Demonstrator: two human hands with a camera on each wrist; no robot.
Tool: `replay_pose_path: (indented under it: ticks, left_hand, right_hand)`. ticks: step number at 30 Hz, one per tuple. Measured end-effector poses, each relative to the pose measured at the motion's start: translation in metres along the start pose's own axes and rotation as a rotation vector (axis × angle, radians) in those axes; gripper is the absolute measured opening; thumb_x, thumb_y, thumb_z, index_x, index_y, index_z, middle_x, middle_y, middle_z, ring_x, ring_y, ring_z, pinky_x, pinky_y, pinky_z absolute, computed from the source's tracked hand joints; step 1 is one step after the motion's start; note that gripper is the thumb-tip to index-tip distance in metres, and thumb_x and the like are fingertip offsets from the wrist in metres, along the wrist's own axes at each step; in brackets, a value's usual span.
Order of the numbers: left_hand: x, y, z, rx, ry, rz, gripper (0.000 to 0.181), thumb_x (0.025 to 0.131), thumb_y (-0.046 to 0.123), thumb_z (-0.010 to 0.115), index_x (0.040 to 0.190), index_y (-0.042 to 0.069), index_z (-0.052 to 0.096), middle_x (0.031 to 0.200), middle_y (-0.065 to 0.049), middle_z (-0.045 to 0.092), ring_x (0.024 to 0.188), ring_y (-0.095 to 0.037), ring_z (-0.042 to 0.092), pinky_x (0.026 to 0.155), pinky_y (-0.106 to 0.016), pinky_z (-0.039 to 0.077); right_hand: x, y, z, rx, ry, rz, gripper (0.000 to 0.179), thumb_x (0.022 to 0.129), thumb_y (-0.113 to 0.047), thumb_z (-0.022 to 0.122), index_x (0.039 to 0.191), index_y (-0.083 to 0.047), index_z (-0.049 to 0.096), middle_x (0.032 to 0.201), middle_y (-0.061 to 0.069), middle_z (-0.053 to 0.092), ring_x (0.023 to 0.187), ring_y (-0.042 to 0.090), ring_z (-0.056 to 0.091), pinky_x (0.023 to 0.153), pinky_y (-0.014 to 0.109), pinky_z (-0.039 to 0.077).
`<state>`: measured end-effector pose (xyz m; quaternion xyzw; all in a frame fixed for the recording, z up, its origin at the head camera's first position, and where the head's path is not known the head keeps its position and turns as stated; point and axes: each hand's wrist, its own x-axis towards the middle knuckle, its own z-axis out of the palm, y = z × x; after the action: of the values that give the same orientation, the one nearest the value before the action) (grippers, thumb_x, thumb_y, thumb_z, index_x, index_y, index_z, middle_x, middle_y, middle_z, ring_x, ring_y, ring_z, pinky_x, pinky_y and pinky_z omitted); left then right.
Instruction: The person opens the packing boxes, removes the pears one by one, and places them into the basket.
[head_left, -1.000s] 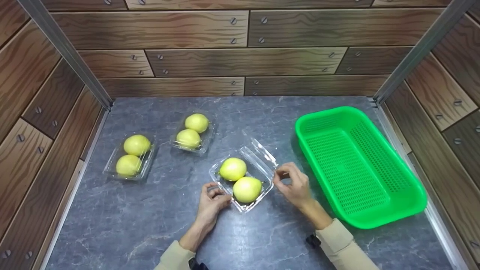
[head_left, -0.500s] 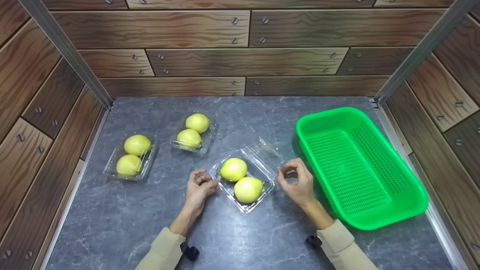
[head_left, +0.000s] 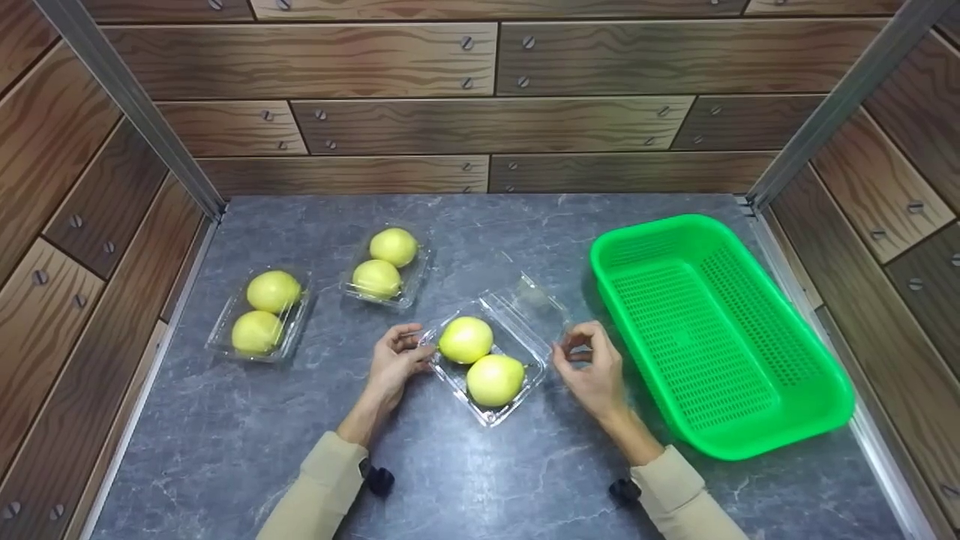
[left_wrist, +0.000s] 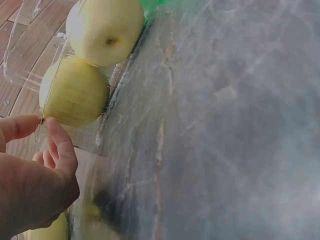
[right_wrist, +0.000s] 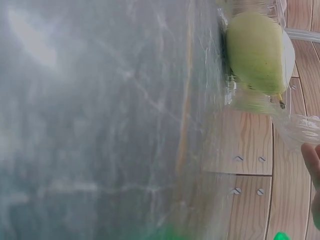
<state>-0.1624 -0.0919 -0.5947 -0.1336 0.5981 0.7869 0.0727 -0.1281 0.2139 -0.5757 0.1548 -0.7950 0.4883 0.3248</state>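
Observation:
A clear plastic clamshell container (head_left: 491, 418) sits open on the table between both hands. It holds two yellow-green pears (head_left: 480, 360), and its lid (head_left: 538, 300) is folded back to the upper right. My left hand (head_left: 394, 364) pinches the container's left corner; in the left wrist view its thumb and forefinger meet at the rim beside a pear (left_wrist: 75, 92) with its stem toward them. At the right, my right hand (head_left: 596, 371) pinches the near edge of the lid between thumb and forefinger. The right wrist view catches only part of that hand (right_wrist: 313, 167) at the lid.
Two closed clear packs, the far-left one (head_left: 257, 332) and the rear one (head_left: 377, 279), each hold two pears. A green perforated plastic basket (head_left: 686, 337) stands right of my right hand. Wood-patterned walls (head_left: 487, 124) border the grey marbled table (head_left: 247, 435).
My left hand has left the container's front left edge, moved away to the left, and come up to the left corner. My right hand has shifted slightly right, lowering the lid outward.

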Motion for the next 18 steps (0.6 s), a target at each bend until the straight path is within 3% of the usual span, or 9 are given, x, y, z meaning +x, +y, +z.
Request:
replay_pose_path:
  ticks: [8,18]
  left_hand:
    - [0.001,0.001,-0.001,0.001,-0.024,-0.028,0.05,0.082,-0.016,0.069,0.13,-0.014,0.056,0.094,-0.006,0.064,0.07,-0.011,0.062,0.056,-0.02,0.059]
    - [-0.008,0.001,-0.003,0.003,-0.054,-0.058,0.052,0.08,-0.017,0.071,0.131,-0.014,0.06,0.095,-0.005,0.064,0.072,-0.012,0.063,0.058,-0.021,0.06]
  right_hand:
    - [0.004,0.006,0.003,-0.033,0.033,0.039,0.036,0.074,0.018,0.082,0.1,0.006,0.059,0.084,0.014,0.066,0.075,0.01,0.068,0.058,0.013,0.059]
    - [0.02,0.01,0.008,0.037,0.033,0.153,0.036,0.078,0.018,0.078,0.105,0.009,0.057,0.086,0.021,0.064,0.077,0.004,0.064,0.057,0.007,0.054]
